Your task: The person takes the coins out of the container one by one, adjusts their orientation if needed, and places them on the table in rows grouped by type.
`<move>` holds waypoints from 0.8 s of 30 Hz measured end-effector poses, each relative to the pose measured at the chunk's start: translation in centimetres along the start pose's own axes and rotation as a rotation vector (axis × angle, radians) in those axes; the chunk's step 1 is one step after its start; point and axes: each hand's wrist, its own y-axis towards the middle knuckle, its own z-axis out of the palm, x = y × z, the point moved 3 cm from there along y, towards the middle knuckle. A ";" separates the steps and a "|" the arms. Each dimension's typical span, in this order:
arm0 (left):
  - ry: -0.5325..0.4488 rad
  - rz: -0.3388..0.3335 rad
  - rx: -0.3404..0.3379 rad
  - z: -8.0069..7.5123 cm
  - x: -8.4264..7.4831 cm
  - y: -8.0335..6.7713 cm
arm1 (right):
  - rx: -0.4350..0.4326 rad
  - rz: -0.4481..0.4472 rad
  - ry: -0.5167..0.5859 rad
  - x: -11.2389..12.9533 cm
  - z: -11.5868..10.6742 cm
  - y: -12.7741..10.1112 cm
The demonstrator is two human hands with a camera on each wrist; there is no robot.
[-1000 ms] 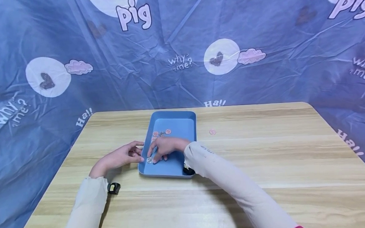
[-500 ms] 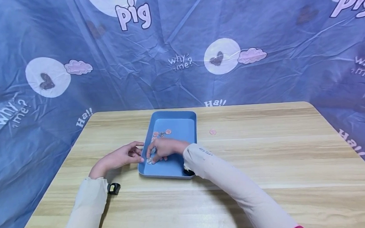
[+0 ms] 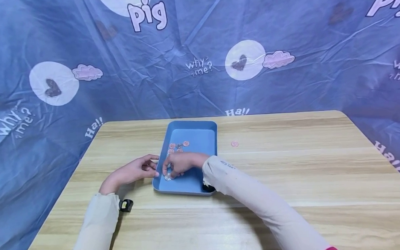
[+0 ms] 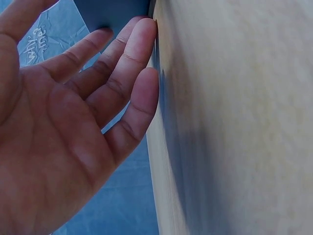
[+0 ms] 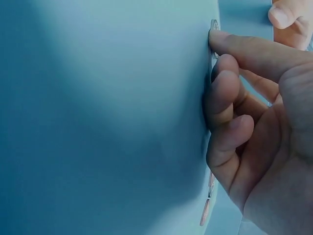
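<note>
A blue tray [image 3: 200,138] lies on the wooden table [image 3: 291,180]. My right hand [image 3: 181,163] reaches into its near left corner. In the right wrist view the index fingertip [image 5: 220,36] presses on a silver coin [image 5: 213,24] that lies flat on the tray floor [image 5: 98,117]. The other fingers are bent with their tips on the floor, and the thumb is hidden. The same silver coin [image 3: 168,177] shows in the head view. My left hand [image 3: 134,172] is outside the tray, its straight fingers [image 4: 142,44] against the left wall [image 4: 115,12]. Several copper coins [image 3: 179,145] lie further back in the tray.
One copper coin [image 3: 234,144] lies alone on the table to the right of the tray. A small black device [image 3: 125,205] hangs at my left wrist. A blue printed cloth [image 3: 197,64] closes off the table's far and side edges.
The right hand's fingers have shifted slightly over the silver coin in the tray's near left corner. The left hand has stayed against the tray wall.
</note>
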 end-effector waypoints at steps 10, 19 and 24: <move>0.034 -0.009 -0.009 -0.1 0.2 0.1 | -0.017 -0.005 -0.062 0.2 -0.2 -0.1; 0.023 -0.007 -0.001 0.1 0.3 0.3 | -0.050 -0.036 -0.083 0.0 -0.3 -0.1; 0.013 -0.004 0.002 0.0 0.4 0.2 | -0.041 -0.040 -0.002 -0.1 -0.4 -0.1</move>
